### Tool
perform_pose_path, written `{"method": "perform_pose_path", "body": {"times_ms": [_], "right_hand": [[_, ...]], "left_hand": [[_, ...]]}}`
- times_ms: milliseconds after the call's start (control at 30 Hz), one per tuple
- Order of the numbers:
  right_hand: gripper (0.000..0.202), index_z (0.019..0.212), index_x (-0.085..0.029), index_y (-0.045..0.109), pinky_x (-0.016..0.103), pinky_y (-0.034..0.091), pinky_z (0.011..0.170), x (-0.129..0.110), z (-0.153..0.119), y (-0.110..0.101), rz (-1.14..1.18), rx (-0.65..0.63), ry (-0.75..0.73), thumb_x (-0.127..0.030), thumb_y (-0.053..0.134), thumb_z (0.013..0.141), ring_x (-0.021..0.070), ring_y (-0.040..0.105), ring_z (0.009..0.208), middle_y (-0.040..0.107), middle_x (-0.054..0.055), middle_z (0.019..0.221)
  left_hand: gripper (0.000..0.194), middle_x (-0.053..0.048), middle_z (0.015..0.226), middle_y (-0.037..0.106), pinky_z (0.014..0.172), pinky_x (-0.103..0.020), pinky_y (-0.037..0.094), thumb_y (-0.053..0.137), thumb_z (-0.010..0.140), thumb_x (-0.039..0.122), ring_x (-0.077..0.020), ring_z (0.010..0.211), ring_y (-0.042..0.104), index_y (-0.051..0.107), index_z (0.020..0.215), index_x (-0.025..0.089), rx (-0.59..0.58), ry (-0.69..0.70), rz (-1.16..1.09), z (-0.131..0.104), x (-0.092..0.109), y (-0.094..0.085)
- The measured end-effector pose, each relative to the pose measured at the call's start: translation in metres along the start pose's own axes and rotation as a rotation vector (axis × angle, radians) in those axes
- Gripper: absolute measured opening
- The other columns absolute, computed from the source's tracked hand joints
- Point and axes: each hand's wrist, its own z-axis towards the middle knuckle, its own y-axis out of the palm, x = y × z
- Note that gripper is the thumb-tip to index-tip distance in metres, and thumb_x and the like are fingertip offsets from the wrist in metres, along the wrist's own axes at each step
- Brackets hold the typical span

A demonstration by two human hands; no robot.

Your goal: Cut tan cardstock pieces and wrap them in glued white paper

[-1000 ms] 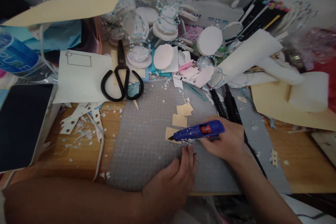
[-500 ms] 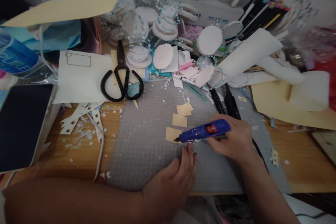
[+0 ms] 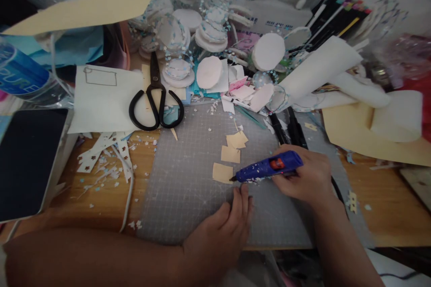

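Observation:
My right hand (image 3: 305,175) grips a blue hot glue gun (image 3: 269,167) with an orange-red part on its side and white scraps stuck along its lower edge. Its dark tip points left, at the lower right corner of a small cream paper rectangle (image 3: 222,173). Just below that tip, my left hand (image 3: 225,228) rests on the grey cutting mat (image 3: 178,184), fingers stretched out and nothing visible in them. Another cream paper piece (image 3: 230,154) lies behind the first, with a few overlapping cream pieces (image 3: 237,139) farther back.
Black-handled scissors (image 3: 156,98) lie on white paper at the left. A dark-screened tablet (image 3: 30,161) and a water bottle (image 3: 25,74) stand farther left. White paper discs (image 3: 269,51) crowd the back. Rolled white paper (image 3: 323,71) and black pens (image 3: 296,132) are at right.
My right hand has drawn the glue gun slightly to the right, so its tip moved from the paper's lower edge to its right corner. My left hand stays in place.

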Motion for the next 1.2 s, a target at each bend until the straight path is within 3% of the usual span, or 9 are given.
{"method": "perform_pose_path", "body": {"times_ms": [433,633,800,967,1067,1133,1200], "right_hand": [[0.013,0.079,-0.018,0.060,0.028,0.048,0.052,0.003,-0.003,0.005,-0.150,0.098,0.094,-0.022,0.057,0.067,0.0206,0.067,0.060,0.070,0.005,0.070],[0.013,0.079,-0.019,0.059,0.029,0.048,0.050,-0.002,0.002,0.007,-0.085,0.150,0.193,-0.028,0.061,0.069,0.0206,0.064,0.055,0.067,0.004,0.066],[0.016,0.084,-0.020,0.058,0.028,0.048,0.050,-0.024,0.007,-0.010,0.075,0.125,0.356,-0.034,0.061,0.078,0.0182,0.061,0.054,0.063,0.001,0.066],[0.019,0.102,-0.019,0.056,0.027,0.052,0.058,-0.042,-0.003,-0.042,0.211,0.149,0.382,-0.031,0.055,0.088,0.0194,0.066,0.069,0.068,0.006,0.084],[0.023,0.107,-0.020,0.057,0.033,0.054,0.067,-0.031,-0.022,-0.057,0.145,0.300,0.460,-0.034,0.056,0.088,0.0237,0.067,0.080,0.068,0.009,0.092],[0.028,0.111,-0.021,0.059,0.040,0.053,0.074,-0.011,-0.041,-0.061,0.051,0.400,0.559,-0.035,0.058,0.086,0.0284,0.067,0.088,0.068,0.013,0.098],[0.034,0.112,-0.022,0.060,0.040,0.053,0.071,0.014,-0.061,-0.060,-0.078,0.458,0.652,-0.031,0.066,0.080,0.0325,0.067,0.091,0.069,0.015,0.100]], "left_hand": [[0.046,-0.016,0.133,0.058,0.089,-0.033,0.037,0.029,0.094,0.021,-0.0234,0.120,0.054,0.055,0.130,0.009,0.013,-0.008,0.002,0.000,0.000,0.000],[0.045,-0.015,0.131,0.060,0.090,-0.034,0.037,0.030,0.093,0.020,-0.0229,0.118,0.056,0.059,0.127,0.010,0.050,-0.032,0.017,0.000,0.001,0.002],[0.044,-0.018,0.132,0.058,0.093,-0.037,0.035,0.034,0.093,0.023,-0.0264,0.120,0.054,0.058,0.127,0.008,0.073,0.000,0.046,-0.002,0.001,0.004],[0.046,-0.021,0.136,0.054,0.093,-0.037,0.035,0.042,0.090,0.025,-0.0288,0.123,0.051,0.054,0.130,0.004,0.047,0.004,0.028,-0.004,0.003,0.006],[0.062,-0.025,0.144,0.042,0.099,-0.039,0.034,0.048,0.087,0.037,-0.0332,0.132,0.041,0.043,0.137,-0.001,-0.045,0.014,-0.133,-0.007,-0.001,-0.005],[0.073,-0.025,0.148,0.035,0.104,-0.041,0.033,0.048,0.086,0.046,-0.0340,0.136,0.034,0.034,0.142,0.000,-0.140,-0.003,-0.301,-0.008,-0.008,-0.018],[0.073,-0.022,0.149,0.035,0.106,-0.042,0.035,0.050,0.086,0.044,-0.0316,0.136,0.034,0.030,0.144,0.004,-0.201,-0.050,-0.448,-0.009,-0.018,-0.032]]}}
